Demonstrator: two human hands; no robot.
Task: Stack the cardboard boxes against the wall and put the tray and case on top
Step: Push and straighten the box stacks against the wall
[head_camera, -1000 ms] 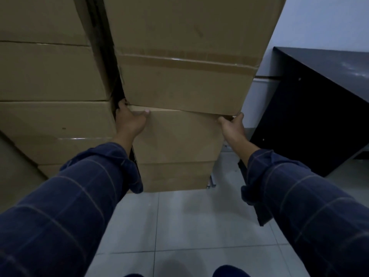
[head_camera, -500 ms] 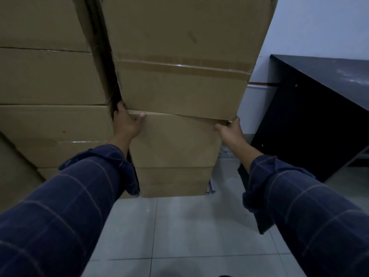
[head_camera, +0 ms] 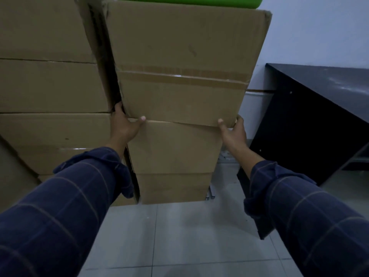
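Note:
A big taped cardboard box (head_camera: 183, 62) tops the right-hand stack, resting on a lower box (head_camera: 175, 148) with another box (head_camera: 173, 186) beneath on the floor. My left hand (head_camera: 125, 124) grips the top box's lower left corner, thumb on its front edge. At the lower right corner my right hand (head_camera: 232, 130) holds it the same way. A green tray (head_camera: 187, 0) lies on top of this box, only its edge showing. The case is not in view.
A second stack of cardboard boxes (head_camera: 50, 86) stands close on the left, with a narrow dark gap between the stacks. A black desk (head_camera: 311, 108) stands at the right against the pale wall (head_camera: 319, 29). Grey floor tiles (head_camera: 179, 236) lie below.
The view has tilted upward, bringing the green tray on the top box into sight. Both hands stay at the box's lower corners, thumbs now on its front edge.

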